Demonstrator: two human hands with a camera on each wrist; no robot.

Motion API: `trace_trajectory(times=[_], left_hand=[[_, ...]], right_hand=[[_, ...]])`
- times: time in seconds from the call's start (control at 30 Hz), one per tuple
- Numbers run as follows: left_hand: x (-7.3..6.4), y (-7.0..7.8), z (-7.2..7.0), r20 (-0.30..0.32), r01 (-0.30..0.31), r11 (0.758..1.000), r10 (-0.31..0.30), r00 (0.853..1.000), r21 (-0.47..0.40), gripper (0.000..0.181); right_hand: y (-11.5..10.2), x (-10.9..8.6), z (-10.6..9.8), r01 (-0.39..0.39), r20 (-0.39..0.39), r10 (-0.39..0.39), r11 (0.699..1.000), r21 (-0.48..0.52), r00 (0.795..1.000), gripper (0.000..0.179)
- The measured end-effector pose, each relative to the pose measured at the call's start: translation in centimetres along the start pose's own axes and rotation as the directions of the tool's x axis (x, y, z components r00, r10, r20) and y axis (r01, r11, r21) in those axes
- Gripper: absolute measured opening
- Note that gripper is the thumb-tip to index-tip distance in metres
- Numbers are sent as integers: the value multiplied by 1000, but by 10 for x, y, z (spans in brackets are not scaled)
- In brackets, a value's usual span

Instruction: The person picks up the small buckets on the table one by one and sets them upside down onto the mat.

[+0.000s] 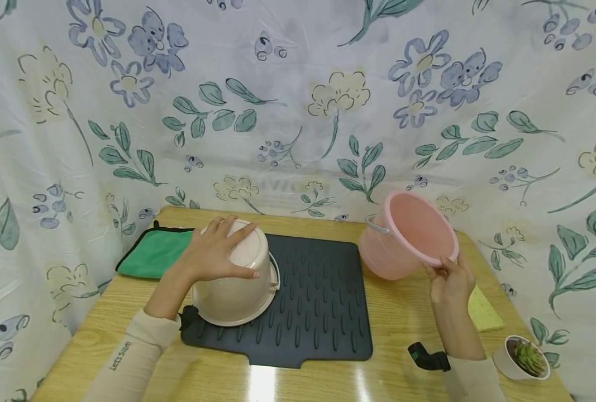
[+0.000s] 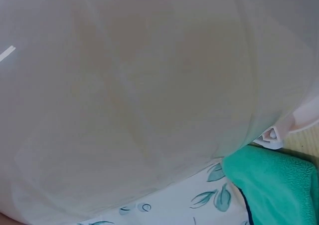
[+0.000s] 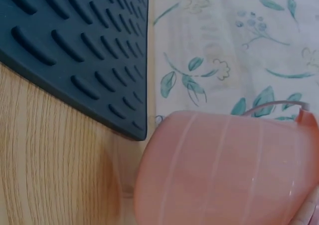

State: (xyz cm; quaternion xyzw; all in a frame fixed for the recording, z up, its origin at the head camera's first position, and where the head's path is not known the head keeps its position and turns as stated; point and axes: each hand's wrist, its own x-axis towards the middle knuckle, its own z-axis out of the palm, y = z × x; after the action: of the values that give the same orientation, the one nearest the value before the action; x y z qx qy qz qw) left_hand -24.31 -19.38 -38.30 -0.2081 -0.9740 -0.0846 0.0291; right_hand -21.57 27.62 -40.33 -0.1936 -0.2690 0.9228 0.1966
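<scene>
A cream bucket point(image 1: 232, 298) stands upside down on the left part of a dark ridged drying mat point(image 1: 318, 301), its rim down and its handle toward the right. My left hand point(image 1: 212, 251) rests spread over the bucket's base, fingers and thumb apart. To the right of the mat, a pink bucket point(image 1: 385, 254) is tilted with its mouth facing right and toward me. My right hand point(image 1: 451, 282) pinches its rim at the near right side. In the right wrist view the pink bucket's ribbed side point(image 3: 224, 170) fills the lower right, with fingertips at its edge.
A green cloth point(image 1: 152, 254) with dark edging lies at the back left, beside the mat. On the right are a yellow cloth point(image 1: 484, 310) and a small potted succulent point(image 1: 521, 357). A floral curtain point(image 1: 298, 111) hangs behind the wooden table point(image 1: 388, 335).
</scene>
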Motion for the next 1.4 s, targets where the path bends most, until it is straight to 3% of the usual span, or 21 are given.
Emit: trace_trajectory(times=[0.5,0.7,0.87,1.1,1.4], left_hand=[[3,-2,0,30,16,999,-15,999,-50,111],[3,-4,1,8,14,999,-13,1000,-52,107],[1,-6,2,-83,7,1000,-9,996,-27,98],[-5,-3,2,-202,12,998,-26,979,-69,91],[-13,10,2,-343,-59,995,26,939,-86,87]], right_hand=[[0,-11,-5,-74,10,73,993,87,997,63],[-2,-17,-8,-108,41,105,989,104,994,62],[0,-19,-9,-122,27,119,984,134,992,53],[0,-23,-12,-135,52,127,976,174,990,43],[0,-26,-17,-145,45,139,972,185,989,39]])
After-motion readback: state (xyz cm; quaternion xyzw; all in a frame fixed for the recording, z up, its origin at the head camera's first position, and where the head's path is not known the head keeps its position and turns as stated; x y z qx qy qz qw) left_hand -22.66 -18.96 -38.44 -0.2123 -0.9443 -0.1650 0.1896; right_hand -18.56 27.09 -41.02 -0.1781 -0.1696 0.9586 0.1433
